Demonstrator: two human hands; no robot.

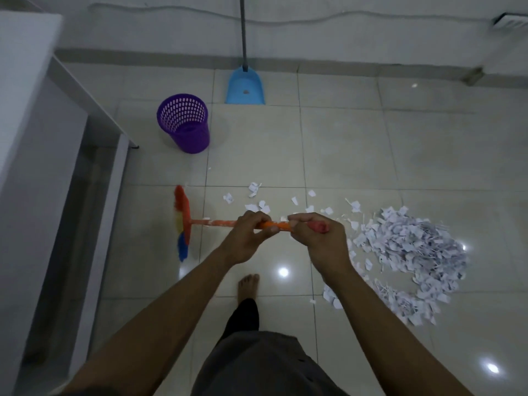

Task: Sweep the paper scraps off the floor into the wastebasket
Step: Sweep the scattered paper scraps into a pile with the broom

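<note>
Both hands, left hand point(248, 230) and right hand point(314, 235), clench the stiff broom point(200, 222) handle; the paper scraps point(405, 247) look featherlight, easily scattered.

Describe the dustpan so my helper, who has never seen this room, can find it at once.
Look along the far wall to where it meets the tiled floor. The dustpan stands there, right of the purple wastebasket and beyond the paper scraps. It is the only light blue thing, with a long grey handle rising up the wall.
</note>
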